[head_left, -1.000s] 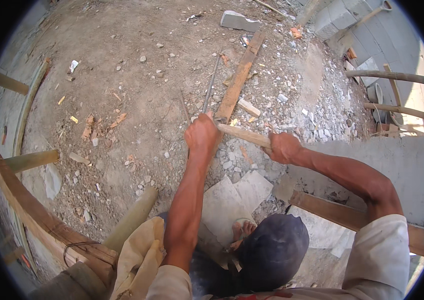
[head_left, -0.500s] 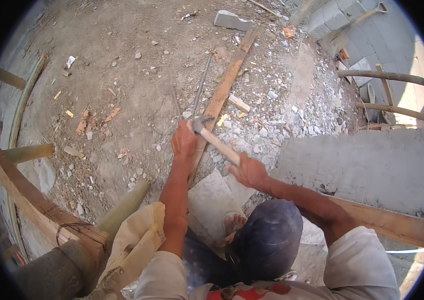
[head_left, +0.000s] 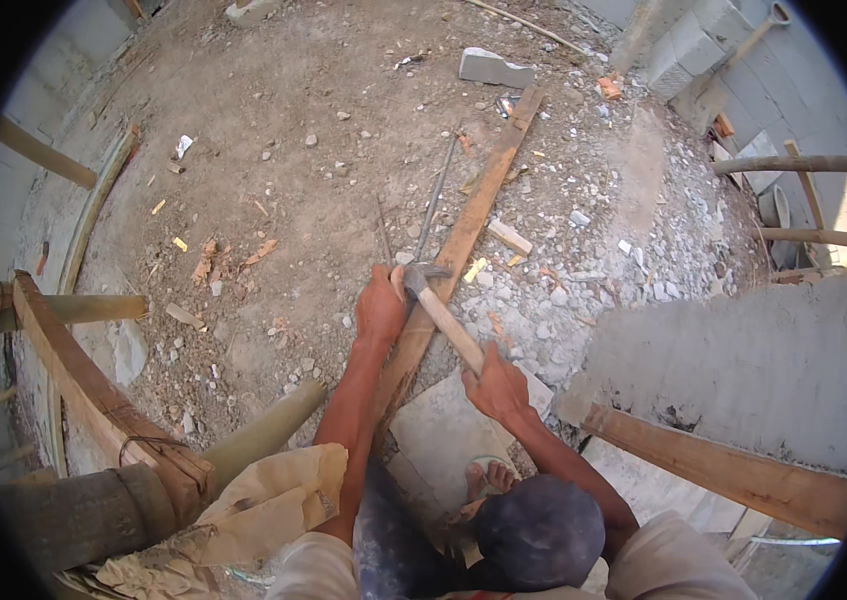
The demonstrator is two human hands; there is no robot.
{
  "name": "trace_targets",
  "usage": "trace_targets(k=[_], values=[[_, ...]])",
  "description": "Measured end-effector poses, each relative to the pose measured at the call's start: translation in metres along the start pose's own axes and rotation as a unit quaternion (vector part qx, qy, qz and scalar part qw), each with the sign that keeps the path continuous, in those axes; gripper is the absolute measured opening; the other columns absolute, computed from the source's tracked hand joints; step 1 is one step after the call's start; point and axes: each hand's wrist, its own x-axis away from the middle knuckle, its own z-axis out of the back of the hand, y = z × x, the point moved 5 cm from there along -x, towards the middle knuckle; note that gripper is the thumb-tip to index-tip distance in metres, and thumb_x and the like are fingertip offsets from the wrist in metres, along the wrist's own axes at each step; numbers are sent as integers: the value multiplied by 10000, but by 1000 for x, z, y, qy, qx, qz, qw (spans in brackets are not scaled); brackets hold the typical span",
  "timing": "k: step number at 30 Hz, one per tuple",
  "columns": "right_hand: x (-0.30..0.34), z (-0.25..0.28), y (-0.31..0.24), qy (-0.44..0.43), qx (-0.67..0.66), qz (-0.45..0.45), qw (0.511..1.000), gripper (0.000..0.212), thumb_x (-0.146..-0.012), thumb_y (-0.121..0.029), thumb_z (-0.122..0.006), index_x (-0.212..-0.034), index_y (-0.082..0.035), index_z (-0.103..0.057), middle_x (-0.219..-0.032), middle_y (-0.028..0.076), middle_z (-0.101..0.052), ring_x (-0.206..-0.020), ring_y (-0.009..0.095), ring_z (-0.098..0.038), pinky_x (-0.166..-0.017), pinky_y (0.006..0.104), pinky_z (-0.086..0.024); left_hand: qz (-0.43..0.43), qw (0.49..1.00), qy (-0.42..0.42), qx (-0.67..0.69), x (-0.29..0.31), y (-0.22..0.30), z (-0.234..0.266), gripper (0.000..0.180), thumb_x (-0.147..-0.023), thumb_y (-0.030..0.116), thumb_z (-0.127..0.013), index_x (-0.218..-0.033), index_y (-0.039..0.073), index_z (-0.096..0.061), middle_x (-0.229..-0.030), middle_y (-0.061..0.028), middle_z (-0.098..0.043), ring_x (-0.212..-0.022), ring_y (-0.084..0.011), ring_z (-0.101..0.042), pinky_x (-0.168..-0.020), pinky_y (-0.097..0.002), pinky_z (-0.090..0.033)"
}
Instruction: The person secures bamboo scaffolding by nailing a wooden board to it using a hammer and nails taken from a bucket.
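My right hand [head_left: 500, 386] is wrapped around the wooden handle of a claw hammer [head_left: 454, 330]. Its metal head rests beside the fingers of my left hand [head_left: 380, 308], above a long wooden board [head_left: 484, 190] on the ground. My left hand is closed near the board's left edge; whatever is in its fingers is hidden. Just beyond it a thin rod [head_left: 384, 230] points away, and I cannot tell whether the hand holds it. A longer metal rod [head_left: 436, 195] lies left of the board.
Stones and rubble cover the dirt floor. A short wood block [head_left: 510, 237] lies right of the board, a concrete piece [head_left: 496, 68] past its far end. Timber posts and a beam [head_left: 84, 380] stand at left beside torn brown paper [head_left: 279, 505]. A plank [head_left: 724, 465] edges the concrete slab at right.
The view has shifted, so the ground sits lower and farther right. My right hand has come left relative to the board, its elbow closer in. The hammer head stays by my left hand.
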Motion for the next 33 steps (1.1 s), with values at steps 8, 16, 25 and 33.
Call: trace_targets(k=[8, 16, 25, 33], values=[[28, 95, -35, 50, -322, 48, 944, 460, -1127, -426, -602, -1189, 29, -624, -823, 62, -669, -666, 123, -619, -606, 297, -504, -74, 965, 91, 233, 63, 103, 99, 330, -1055, 246, -725, -1242, -17, -654, -891, -97, -686, -776, -180, -642, -720, -380, -541], [13, 154, -71, 165, -379, 143, 899, 409, -1086, -231, -666, -1332, 49, -497, -775, 87, -658, -659, 161, -655, -596, 366, -529, 9, 987, 25, 159, 194, 10, 106, 202, -1030, 106, -707, -1206, 7, -691, -950, -68, -679, -819, -154, -621, -765, -355, -539], [35, 102, -33, 34, -321, -35, 946, 345, -1081, -283, -660, -1136, 47, -574, -719, 55, -599, -539, 164, -590, -491, 349, -469, 21, 993, 95, 71, 294, -15, 206, 219, -1062, 157, -691, -1219, 4, -710, -1067, -96, -730, -1002, -171, -667, -916, -362, -533], [-18, 70, 49, 148, -75, 97, 981, 386, -1098, -321, -644, -1185, 30, -507, -746, 86, -624, -564, 187, -630, -510, 384, -500, 173, 953, 201, 143, 346, -59, 245, 233, -1127, 222, -627, -1181, 2, -679, -1023, -27, -666, -867, -103, -580, -809, -291, -510]])
